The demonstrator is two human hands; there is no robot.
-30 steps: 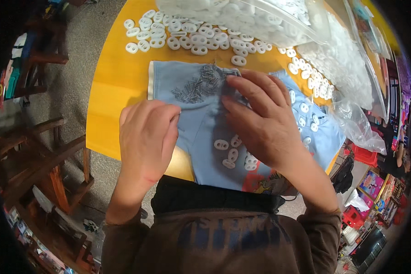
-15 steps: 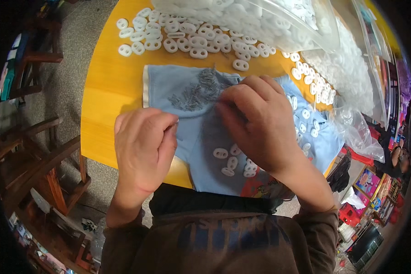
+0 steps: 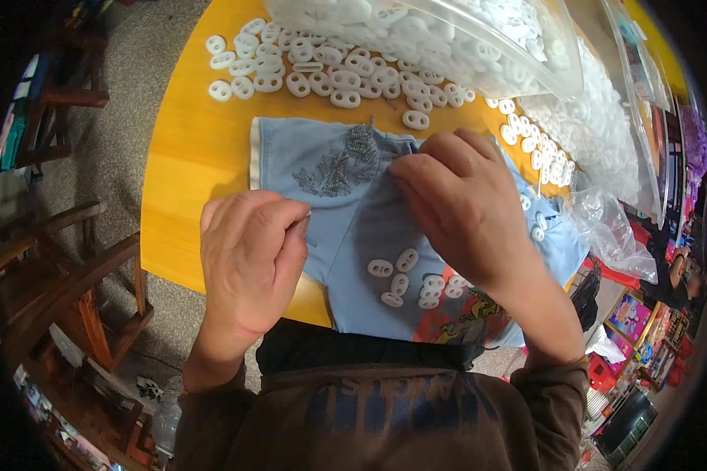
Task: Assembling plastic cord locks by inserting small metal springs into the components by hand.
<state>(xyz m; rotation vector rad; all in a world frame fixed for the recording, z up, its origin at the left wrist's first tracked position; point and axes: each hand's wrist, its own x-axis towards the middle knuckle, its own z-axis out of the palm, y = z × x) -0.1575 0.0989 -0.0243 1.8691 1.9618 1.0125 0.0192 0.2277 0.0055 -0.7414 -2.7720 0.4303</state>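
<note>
A light blue garment (image 3: 349, 298) with a printed picture is spread over the near part of the table. On its upper left part lies a loose heap of small grey metal springs (image 3: 322, 173). My left hand (image 3: 255, 255) hovers over the garment's left side, thumb and forefinger pinched, with a tiny pale tip showing between them. My right hand (image 3: 471, 208) is just right of the springs, its fingers curled in a pinch; what they hold, if anything, is hidden. Below it several white two-holed plastic pieces (image 3: 399, 282) rest on the cloth.
Many more white two-holed pieces (image 3: 344, 78) are scattered along the far side of the yellow table (image 3: 181, 180). A clear plastic bin (image 3: 518, 74) full of white pieces stands behind them. Clear plastic bags (image 3: 605, 220) lie at the right. Wooden chairs (image 3: 94, 314) stand at the left.
My right hand has moved slightly right, away from the springs, and uncovers more white pieces and the print. My left hand keeps its pinch nearly in place.
</note>
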